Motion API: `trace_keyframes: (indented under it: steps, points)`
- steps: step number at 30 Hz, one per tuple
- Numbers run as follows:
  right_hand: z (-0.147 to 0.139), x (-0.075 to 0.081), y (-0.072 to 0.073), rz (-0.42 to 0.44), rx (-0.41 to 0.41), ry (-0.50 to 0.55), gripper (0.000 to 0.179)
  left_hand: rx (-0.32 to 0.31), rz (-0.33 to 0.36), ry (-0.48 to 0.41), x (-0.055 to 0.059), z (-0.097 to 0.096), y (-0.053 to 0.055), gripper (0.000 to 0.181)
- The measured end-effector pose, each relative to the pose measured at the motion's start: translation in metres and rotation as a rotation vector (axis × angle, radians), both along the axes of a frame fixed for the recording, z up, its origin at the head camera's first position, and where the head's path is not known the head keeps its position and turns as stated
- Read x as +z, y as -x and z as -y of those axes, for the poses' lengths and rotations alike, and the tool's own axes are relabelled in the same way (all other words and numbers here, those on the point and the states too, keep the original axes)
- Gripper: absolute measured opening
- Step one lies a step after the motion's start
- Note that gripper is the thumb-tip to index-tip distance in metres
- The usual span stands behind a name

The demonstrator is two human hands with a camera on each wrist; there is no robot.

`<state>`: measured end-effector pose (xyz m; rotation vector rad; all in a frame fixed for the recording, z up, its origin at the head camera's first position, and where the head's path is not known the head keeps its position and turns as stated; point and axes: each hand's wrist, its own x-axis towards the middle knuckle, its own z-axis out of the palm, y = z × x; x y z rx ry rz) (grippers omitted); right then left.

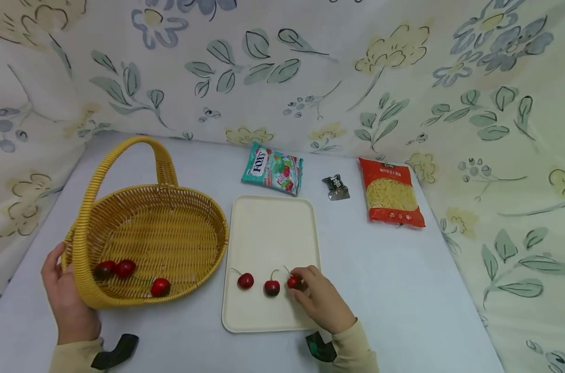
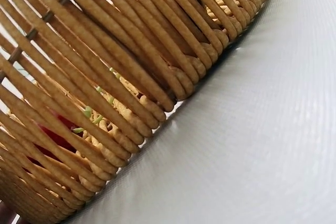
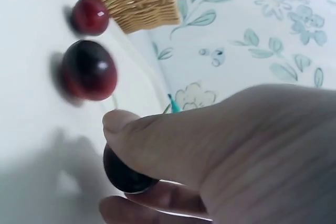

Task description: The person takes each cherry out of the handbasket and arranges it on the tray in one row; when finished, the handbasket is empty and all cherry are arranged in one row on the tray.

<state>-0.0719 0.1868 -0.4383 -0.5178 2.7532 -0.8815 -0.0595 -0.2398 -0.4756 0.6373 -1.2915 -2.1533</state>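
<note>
With thumb and fingers my right hand [image 1: 323, 299] pinches a dark red cherry [image 1: 294, 282] at the right side of a cream tray [image 1: 273, 228]. In the right wrist view the thumb lies across that cherry [image 3: 126, 174]. Two more stemmed cherries sit on the tray to its left, one in the middle [image 1: 272, 288] and one farther left [image 1: 245, 281]. My left hand [image 1: 70, 300] grips the left side of a yellow wicker basket [image 1: 156, 228], its fingers partly hidden behind the handle. Inside the basket lie three cherries, one [image 1: 160, 287] apart from the other two.
Behind the tray lies a green Fox's candy bag [image 1: 273, 168]. Right of it are a small dark comb-like item [image 1: 336, 187] and a red pasta packet [image 1: 391, 192]. The tall basket handle [image 1: 88, 207] arches up near my left hand. Floral cloth [image 1: 310, 77] hangs behind the white table.
</note>
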Motion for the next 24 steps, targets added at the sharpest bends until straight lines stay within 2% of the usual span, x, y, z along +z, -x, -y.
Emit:
trace_keyframes:
  steps: [9, 17, 24]
  points:
    - [0.000, -0.013, -0.004, -0.063, -0.108, -0.095, 0.036, -0.005, -0.034, -0.020, 0.000, -0.001, -0.001, 0.043]
    - [0.000, -0.019, -0.004, -0.106, -0.116, -0.110, 0.037, -0.002, -0.018, 0.004, -0.002, 0.000, -0.001, 0.043]
    - [0.000, -0.019, -0.005, -0.097, -0.122, -0.131, 0.038, -0.007, -0.055, -0.001, -0.005, 0.001, -0.001, 0.044]
